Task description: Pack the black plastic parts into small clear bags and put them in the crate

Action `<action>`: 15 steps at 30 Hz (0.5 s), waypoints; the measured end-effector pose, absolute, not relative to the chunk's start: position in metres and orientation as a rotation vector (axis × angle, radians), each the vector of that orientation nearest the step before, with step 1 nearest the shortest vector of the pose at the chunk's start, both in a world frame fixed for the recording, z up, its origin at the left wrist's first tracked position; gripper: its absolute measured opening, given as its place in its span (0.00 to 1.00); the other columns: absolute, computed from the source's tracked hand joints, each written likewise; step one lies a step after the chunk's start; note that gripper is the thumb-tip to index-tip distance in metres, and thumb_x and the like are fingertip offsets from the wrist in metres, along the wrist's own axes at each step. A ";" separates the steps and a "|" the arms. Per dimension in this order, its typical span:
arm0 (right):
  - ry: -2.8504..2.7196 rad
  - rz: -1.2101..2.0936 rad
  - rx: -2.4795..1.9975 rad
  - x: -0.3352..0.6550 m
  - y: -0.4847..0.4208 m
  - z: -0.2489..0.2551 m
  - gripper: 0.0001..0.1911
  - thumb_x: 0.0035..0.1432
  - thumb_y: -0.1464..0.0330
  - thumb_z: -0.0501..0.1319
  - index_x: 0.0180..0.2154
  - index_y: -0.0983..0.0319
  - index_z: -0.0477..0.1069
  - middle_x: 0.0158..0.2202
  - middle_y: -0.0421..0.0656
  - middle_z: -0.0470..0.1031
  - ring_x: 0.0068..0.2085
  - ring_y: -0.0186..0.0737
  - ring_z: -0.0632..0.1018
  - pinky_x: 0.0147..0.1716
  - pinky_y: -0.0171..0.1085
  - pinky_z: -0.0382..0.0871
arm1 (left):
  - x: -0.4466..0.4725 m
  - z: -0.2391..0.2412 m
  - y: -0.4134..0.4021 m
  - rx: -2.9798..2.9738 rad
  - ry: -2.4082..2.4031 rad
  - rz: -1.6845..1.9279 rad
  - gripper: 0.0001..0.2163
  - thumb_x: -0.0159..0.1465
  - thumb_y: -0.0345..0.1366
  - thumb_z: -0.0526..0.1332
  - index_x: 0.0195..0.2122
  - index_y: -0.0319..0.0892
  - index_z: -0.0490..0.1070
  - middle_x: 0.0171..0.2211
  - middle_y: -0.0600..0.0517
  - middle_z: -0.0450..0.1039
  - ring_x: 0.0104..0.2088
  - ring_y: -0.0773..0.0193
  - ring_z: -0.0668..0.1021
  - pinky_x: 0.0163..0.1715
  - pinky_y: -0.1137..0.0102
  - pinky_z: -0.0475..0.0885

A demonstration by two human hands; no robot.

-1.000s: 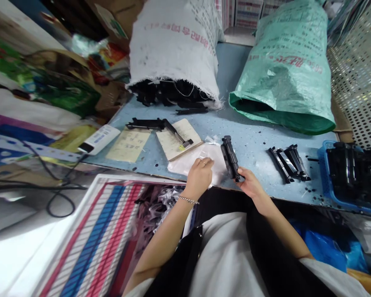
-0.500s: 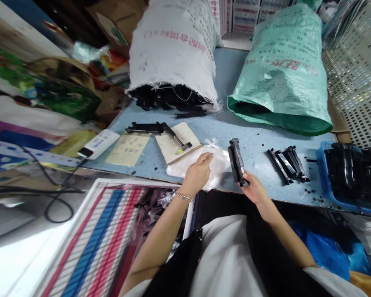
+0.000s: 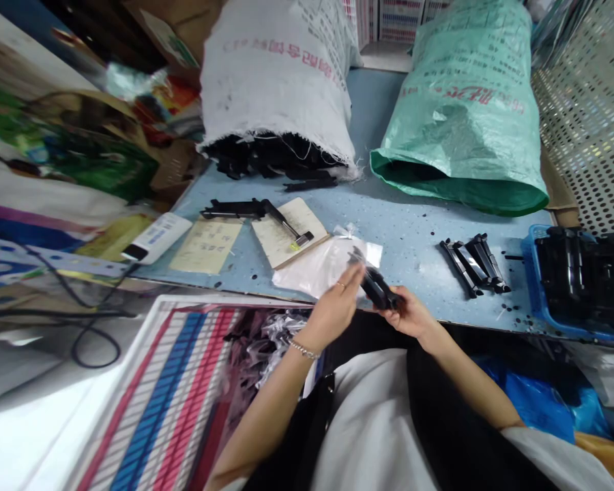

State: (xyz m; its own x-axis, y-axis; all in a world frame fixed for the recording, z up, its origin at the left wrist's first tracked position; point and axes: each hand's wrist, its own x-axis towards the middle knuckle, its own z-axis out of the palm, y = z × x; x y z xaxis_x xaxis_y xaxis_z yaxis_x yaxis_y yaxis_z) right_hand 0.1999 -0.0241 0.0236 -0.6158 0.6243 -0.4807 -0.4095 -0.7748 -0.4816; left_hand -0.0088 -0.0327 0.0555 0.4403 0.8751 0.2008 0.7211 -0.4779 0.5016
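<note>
In the head view, the person's right hand (image 3: 409,312) holds a long black plastic part (image 3: 381,290) by its near end, fingers closed around it, over the front edge of the speckled light-blue bench (image 3: 404,239). The left hand (image 3: 338,303), wearing a silver chain bracelet (image 3: 303,349) at the wrist, is at the part's far end; blur there hides whether its fingers grip the part or only touch it. Just beside the left hand lies a crumpled translucent white plastic sheet or bag (image 3: 307,273), next to a small cream-paged notebook (image 3: 281,239). A jointed black plastic piece (image 3: 235,209) lies near the notebook, reaching over its pages. To the right of the right hand, a group of slim glossy black parts (image 3: 475,266) rests on the bench, near a blue plastic basket (image 3: 533,273) filled with black parts. Behind stand an open white woven sack (image 3: 281,75) containing black pieces and an open green woven sack (image 3: 471,129).
</note>
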 end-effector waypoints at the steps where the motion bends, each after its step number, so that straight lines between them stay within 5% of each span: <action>1: -0.617 2.218 -0.976 0.194 -0.024 0.027 0.18 0.54 0.56 0.67 0.37 0.64 0.74 0.31 0.44 0.76 0.24 0.30 0.70 0.18 0.28 0.63 | -0.004 0.055 -0.038 2.371 1.281 0.594 0.38 0.61 0.19 0.50 0.73 0.44 0.43 0.70 0.40 0.54 0.68 0.55 0.65 0.63 0.60 0.70; 4: -1.172 1.793 -1.111 0.182 -0.036 0.046 0.21 0.52 0.61 0.71 0.46 0.62 0.75 0.40 0.44 0.76 0.34 0.36 0.74 0.31 0.32 0.71 | 0.004 0.058 -0.049 2.338 1.150 0.615 0.38 0.60 0.20 0.51 0.72 0.45 0.47 0.68 0.40 0.58 0.66 0.55 0.67 0.63 0.59 0.70; 9: -1.590 1.759 -0.875 0.213 -0.042 0.071 0.27 0.61 0.58 0.64 0.60 0.56 0.68 0.53 0.47 0.73 0.46 0.42 0.76 0.47 0.42 0.73 | -0.044 0.099 -0.086 2.104 1.394 0.748 0.20 0.64 0.34 0.60 0.58 0.55 0.70 0.53 0.50 0.75 0.54 0.55 0.78 0.57 0.59 0.75; 12: -1.717 1.027 -1.448 0.263 -0.016 0.068 0.22 0.64 0.59 0.60 0.58 0.56 0.70 0.57 0.51 0.70 0.53 0.49 0.73 0.55 0.50 0.67 | -0.101 0.106 -0.107 1.989 1.608 0.597 0.15 0.61 0.42 0.62 0.50 0.60 0.74 0.48 0.56 0.79 0.47 0.52 0.81 0.46 0.58 0.80; 15: -1.761 0.278 -2.035 0.303 0.014 0.055 0.27 0.64 0.67 0.56 0.62 0.67 0.63 0.61 0.63 0.65 0.60 0.65 0.64 0.56 0.63 0.59 | -0.149 0.068 -0.106 1.871 1.757 0.371 0.12 0.56 0.40 0.60 0.41 0.54 0.76 0.41 0.54 0.82 0.37 0.50 0.83 0.36 0.57 0.80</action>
State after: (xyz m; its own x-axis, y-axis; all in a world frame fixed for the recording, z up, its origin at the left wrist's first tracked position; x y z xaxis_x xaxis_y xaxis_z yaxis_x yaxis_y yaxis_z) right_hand 0.3033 0.0143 0.0546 0.1718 0.9768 0.1275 0.8900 -0.0984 -0.4452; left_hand -0.1495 -0.1056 0.0682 0.1116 0.9805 -0.1618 0.8314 -0.0030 0.5556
